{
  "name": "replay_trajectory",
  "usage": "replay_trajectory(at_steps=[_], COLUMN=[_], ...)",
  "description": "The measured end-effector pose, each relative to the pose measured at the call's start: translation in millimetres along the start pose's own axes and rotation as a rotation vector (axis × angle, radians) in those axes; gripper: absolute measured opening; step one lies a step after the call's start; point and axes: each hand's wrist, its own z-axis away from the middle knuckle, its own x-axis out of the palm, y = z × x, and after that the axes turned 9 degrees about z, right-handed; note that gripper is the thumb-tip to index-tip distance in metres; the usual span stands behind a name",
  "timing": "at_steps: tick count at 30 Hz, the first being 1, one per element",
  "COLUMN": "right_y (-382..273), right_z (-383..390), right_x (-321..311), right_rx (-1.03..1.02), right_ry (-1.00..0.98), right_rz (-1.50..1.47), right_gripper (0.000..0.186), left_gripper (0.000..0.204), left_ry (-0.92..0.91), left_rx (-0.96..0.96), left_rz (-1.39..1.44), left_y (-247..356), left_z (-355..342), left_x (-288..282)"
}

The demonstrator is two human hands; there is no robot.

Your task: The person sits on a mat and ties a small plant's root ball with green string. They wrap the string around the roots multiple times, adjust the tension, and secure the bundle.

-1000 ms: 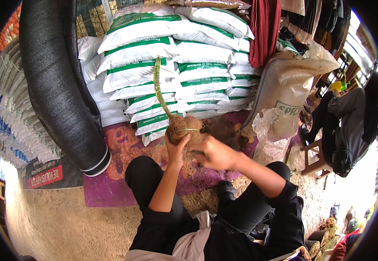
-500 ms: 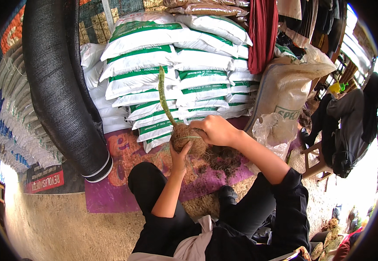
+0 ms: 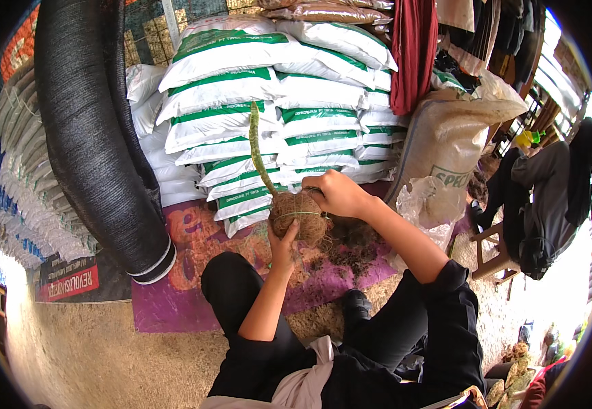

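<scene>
My left hand (image 3: 284, 249) cups a brown fibrous root ball (image 3: 296, 215) from below, its thumb against the front. A thin green tie runs round the ball, and one long, mottled green leaf (image 3: 255, 146) rises from its left side. My right hand (image 3: 333, 194) has its fingers curled at the upper right of the ball; whatever is between the fingertips is hidden. Loose dark soil or fibre (image 3: 350, 262) lies below on a purple printed sheet (image 3: 166, 303).
White-and-green sacks (image 3: 221, 51) are stacked in front. A black mesh roll (image 3: 98, 157) stands left. A large tan sack (image 3: 446, 136), crumpled clear plastic (image 3: 425, 208), a brown stool (image 3: 487, 249) and what seems a dark-clothed person (image 3: 541, 204) are at right.
My right hand has moved up from lower right of the root ball onto its upper right side, its fingers now curled there. The ball shifted slightly right in view.
</scene>
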Motion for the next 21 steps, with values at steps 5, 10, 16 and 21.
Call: replay_trajectory(at_steps=[5, 10, 16, 21], right_y=[-8, -11, -4, -6], right_z=[-5, -13, -12, -12], right_x=[3, 12, 12, 7], right_rx=[-0.020, -0.090, -0.050, -0.079], right_ry=[-0.001, 0.073, 0.060, 0.054], right_rz=[-0.038, -0.077, -0.055, 0.043], right_gripper=[0.018, 0.017, 0.019, 0.018], left_gripper=[0.053, 0.051, 0.053, 0.057], left_ry=[-0.043, -0.026, -0.049, -0.073], left_rx=[0.068, 0.046, 0.060, 0.021], left_rz=[0.022, -0.043, -0.041, -0.077], left_y=[-5, -4, -6, -4], left_z=[-3, 0, -1, 0], left_x=[-4, -2, -1, -6])
